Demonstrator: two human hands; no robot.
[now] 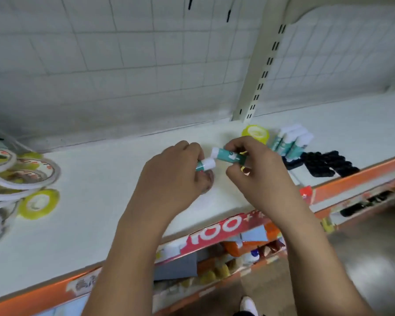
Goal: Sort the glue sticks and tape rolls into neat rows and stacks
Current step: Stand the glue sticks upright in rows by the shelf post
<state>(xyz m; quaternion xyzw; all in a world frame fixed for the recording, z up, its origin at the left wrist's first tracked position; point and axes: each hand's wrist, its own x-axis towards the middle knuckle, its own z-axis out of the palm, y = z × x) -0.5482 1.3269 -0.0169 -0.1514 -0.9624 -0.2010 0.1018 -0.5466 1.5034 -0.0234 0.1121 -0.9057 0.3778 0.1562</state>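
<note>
While I am watching through the head camera, the white shelf (pixel 100 224) is showing a job that I am judging to be well short of finished. At its left end the wide tape rolls (pixel 21 176) are lying in a loose, overlapping heap rather than a stack, and a small yellow-green tape roll (pixel 38 203) is lying flat just beside them. My left hand (pixel 176 174) and right hand (pixel 260 169) are working over the middle of the shelf. To the right, near the back, a short row of glue sticks (pixel 291 141) is lying side by side. I am taking it as the only tidy part so far. A yellow tape roll (pixel 255 131) is sitting just beside it. Black clip-like items (pixel 324 163) are lying in front of that row.

The left fingers are curling round one glue stick (pixel 205 165), cap pointing right. The right thumb and fingertips are pinching a second glue stick (pixel 228 155), cap pointing left. The two caps are nearly meeting. Each stick is looking teal with a white cap, and its print is too blurred to read.
</note>
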